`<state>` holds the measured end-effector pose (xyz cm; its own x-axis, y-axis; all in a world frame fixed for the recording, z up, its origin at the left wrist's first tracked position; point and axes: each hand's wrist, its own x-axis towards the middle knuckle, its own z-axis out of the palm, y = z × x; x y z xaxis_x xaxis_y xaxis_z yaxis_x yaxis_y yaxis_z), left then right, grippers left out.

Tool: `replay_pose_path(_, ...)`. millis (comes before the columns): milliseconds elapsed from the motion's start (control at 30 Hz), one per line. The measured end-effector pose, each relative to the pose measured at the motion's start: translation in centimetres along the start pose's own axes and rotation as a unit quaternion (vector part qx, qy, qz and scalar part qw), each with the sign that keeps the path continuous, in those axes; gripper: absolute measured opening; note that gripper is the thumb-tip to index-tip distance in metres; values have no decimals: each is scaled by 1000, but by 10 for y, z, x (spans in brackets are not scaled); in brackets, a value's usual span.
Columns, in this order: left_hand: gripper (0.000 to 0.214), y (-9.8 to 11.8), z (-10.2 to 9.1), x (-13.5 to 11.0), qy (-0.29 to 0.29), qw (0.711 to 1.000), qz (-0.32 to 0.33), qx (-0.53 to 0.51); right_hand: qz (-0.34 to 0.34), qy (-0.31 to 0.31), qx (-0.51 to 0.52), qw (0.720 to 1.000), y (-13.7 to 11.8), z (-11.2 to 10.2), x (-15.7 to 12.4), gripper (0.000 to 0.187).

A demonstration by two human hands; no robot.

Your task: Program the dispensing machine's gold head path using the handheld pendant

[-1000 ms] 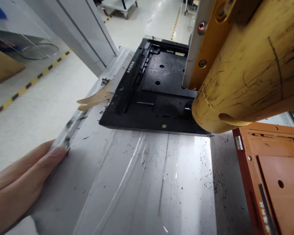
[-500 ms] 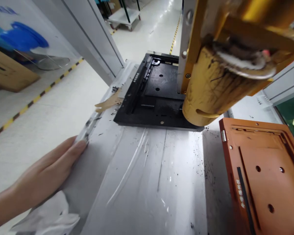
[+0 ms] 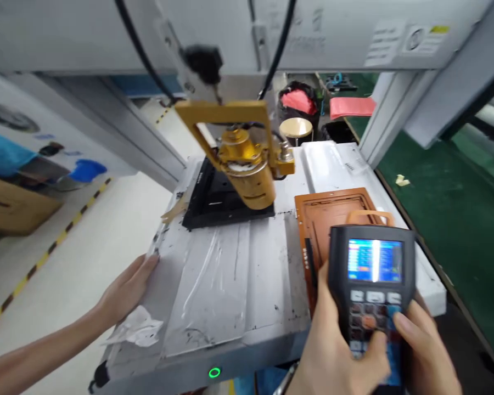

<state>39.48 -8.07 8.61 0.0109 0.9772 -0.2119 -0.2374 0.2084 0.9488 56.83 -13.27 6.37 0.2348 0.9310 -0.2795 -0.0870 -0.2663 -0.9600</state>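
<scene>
My left hand [image 3: 329, 340] and my right hand [image 3: 430, 345] hold a black handheld teach pendant [image 3: 340, 258] between them. The pendant has a lit blue screen and a keypad. My left thumb rests over its keys, slightly blurred, and my right thumb lies at the right side of the keypad. Behind the pendant is an orange-brown tray fixture [image 3: 321, 219], partly covered by it. A black tray fixture [image 3: 201, 211] sits farther back on the machine bed, below a gold cylindrical tool head [image 3: 253, 184] that hides part of it.
Another person's hand [image 3: 127, 285] grips the left edge of the machine bed [image 3: 267, 285], beside a crumpled white wipe [image 3: 138, 329]. A green-ringed button [image 3: 214, 373] glows on the front. Grey posts and a crossbeam [image 3: 333, 44] frame the machine; black cables hang down.
My view has pulled back and up from the tool head. The pendant and both my hands have come into view at lower right. The other person's hand stays at the bed's left edge.
</scene>
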Motion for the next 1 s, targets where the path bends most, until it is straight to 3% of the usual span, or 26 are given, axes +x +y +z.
replay_pose_path(67, 100, -4, 10, -8, -68, 998, 10, -7, 20, -9, 47, 999, -9, 10, 3, 52)
replay_pose_path(133, 90, 0, 6, -5, -102, 994, 16, -28, 24, -49, 77, 996, -22, 22, 7, 56)
replay_pose_path(233, 83, 11, 0, 1, -103, 994, 15, -38, 4, -83, 78, 993, -36, 30, 11, 54)
replay_pose_path(400, 70, 15, 0, 1, -106, 994, 38, 11, -18, -72, 48, 996, -34, 30, 14, 53)
replay_pose_path(1000, 75, 7, -2, -1, -114, 990, 76, 31, -50, -92, 75, 992, -34, 30, 15, 45)
